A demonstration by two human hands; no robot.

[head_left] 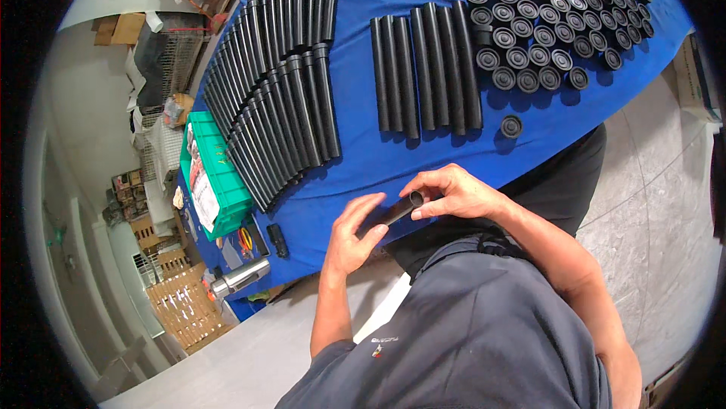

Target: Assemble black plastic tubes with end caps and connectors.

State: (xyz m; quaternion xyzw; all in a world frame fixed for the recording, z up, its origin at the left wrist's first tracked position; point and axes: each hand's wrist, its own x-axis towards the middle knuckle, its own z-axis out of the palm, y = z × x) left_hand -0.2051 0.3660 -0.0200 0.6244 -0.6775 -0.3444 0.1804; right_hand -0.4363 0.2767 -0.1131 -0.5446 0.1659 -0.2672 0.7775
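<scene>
A short-looking black tube (398,211) is held over the near edge of the blue-covered table, tilted so its open round end shows. My left hand (352,234) grips its lower part, the thumb along one side and the fingers along the other. At the open end, my right hand (460,194) curls thumb and fingers around the rim; whether a small part sits in those fingers cannot be made out. Beyond my hands lies a row of plain black tubes (425,68). One round black cap (511,127) rests apart from the other caps (538,55).
Black tubes with end collars (283,106) lie in two rows at the left on the blue cloth (355,174). A green crate (219,174) with papers, a metal flask (240,278) and a dark small tool (277,241) stand along the left edge. Shelving and pallets are beyond.
</scene>
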